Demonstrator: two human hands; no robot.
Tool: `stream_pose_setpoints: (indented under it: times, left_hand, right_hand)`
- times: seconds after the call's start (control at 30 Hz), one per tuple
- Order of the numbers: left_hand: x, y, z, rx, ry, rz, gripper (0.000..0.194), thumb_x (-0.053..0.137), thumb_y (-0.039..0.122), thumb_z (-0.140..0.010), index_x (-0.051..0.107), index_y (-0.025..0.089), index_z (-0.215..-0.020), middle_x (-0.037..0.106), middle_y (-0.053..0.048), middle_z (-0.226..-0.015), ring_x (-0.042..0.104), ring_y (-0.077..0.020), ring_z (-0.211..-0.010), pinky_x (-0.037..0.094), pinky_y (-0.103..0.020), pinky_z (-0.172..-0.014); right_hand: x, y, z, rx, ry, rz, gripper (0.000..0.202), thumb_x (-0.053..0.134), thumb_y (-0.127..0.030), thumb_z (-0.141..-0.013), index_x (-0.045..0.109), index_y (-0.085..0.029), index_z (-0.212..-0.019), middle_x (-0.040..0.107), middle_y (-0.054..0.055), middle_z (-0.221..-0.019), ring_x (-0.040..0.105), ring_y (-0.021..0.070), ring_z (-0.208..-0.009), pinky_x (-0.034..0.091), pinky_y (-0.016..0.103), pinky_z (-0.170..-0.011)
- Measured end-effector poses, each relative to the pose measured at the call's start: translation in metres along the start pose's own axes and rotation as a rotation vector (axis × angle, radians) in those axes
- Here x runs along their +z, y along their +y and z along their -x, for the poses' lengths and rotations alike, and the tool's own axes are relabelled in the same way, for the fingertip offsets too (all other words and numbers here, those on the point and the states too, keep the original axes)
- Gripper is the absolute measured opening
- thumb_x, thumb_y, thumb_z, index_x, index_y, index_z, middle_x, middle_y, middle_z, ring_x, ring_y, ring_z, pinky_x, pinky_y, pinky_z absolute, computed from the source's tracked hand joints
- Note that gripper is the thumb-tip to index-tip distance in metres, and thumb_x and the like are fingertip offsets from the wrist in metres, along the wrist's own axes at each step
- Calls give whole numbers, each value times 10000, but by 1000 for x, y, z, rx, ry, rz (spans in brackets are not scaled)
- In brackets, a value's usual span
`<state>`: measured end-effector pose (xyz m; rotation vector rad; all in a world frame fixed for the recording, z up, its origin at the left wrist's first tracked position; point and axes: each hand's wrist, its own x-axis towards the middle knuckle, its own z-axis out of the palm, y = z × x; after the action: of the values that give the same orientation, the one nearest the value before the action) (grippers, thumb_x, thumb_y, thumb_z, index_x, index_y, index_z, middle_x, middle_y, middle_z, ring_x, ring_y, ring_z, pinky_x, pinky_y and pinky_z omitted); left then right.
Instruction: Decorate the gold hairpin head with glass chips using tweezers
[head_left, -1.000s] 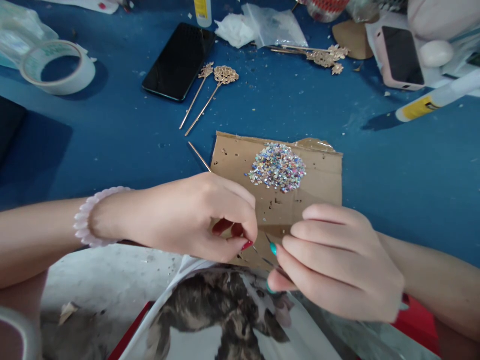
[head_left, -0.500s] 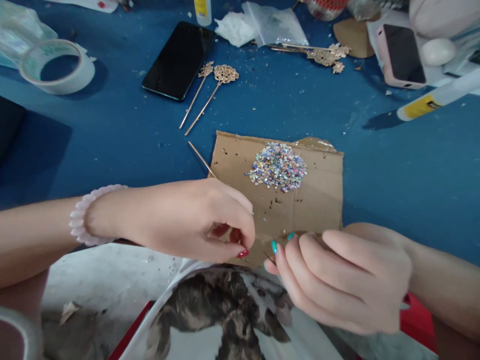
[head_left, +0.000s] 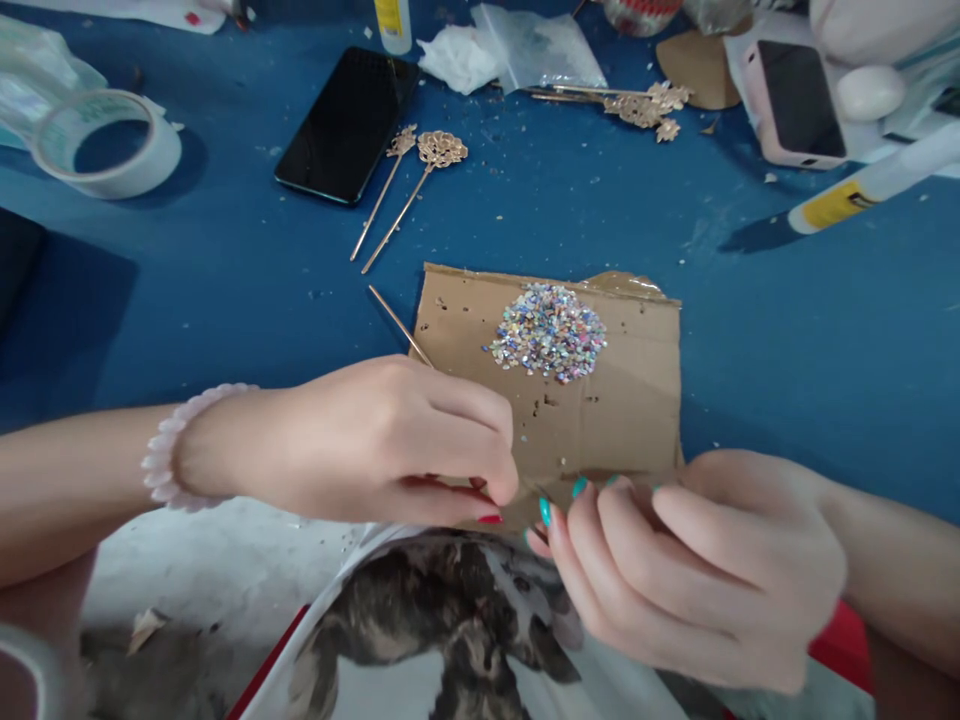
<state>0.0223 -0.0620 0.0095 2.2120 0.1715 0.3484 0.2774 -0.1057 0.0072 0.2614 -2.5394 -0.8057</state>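
My left hand, a beaded bracelet at its wrist, is closed over the near left part of a cardboard sheet. From behind it sticks out a gold hairpin stem; the hairpin's other end is hidden by the fingers. My right hand has its fingers curled and pinched at the cardboard's near right edge. A thin dark pointed tool barely shows at its fingertips, most of it covered. The fingertips of both hands are close but apart. Beyond them a pile of small iridescent chips lies on the cardboard.
Two gold hairpins lie by a black phone. More hairpins rest near a plastic bag. A tape roll sits at the left; a glue tube and a pink phone are at the right.
My left fingers have closed further, the index finger coming down toward the thumb. My right hand stays pinched and has shifted slightly. The whole view has slid a little.
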Motion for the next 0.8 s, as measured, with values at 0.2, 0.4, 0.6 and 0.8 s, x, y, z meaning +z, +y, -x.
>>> stream_pose_setpoints:
  times: [0.2, 0.4, 0.6, 0.8]
  left_hand:
    - [2, 0, -1, 22, -1, -53, 109, 564, 131, -983, 648, 167, -924, 675, -18, -855, 618, -108, -714, 455, -233, -640]
    - [3, 1, 0, 0, -11, -44, 128, 555, 126, -980, 639, 173, -897, 663, -11, -824, 606, -108, -685, 453, -231, -622]
    - [2, 1, -1, 0, -6, -52, 125, 552, 125, -982, 639, 173, -908, 674, -15, -838, 612, -104, -690, 454, -232, -621]
    - [1, 1, 0, 1, -27, -72, 125, 539, 134, -989, 632, 185, -923, 699, -20, -857, 634, -103, -701, 467, -227, -622]
  right_hand:
    - [5, 2, 0, -60, 64, 69, 101, 675, -249, -911, 709, -160, -877, 592, -21, -740, 549, 48, -637, 385, 190, -537]
    - [5, 2, -1, -54, 65, 75, 123, 671, -275, -924, 709, -168, -878, 594, -28, -732, 548, 45, -635, 378, 187, -531]
    - [10, 3, -1, -56, 95, 69, 123, 679, -267, -920, 714, -165, -860, 592, -36, -719, 539, 38, -616, 372, 184, -517]
    - [13, -1, -1, -34, 144, 103, 112, 686, -249, -891, 711, -167, -820, 587, -34, -691, 540, 45, -595, 363, 189, -506]
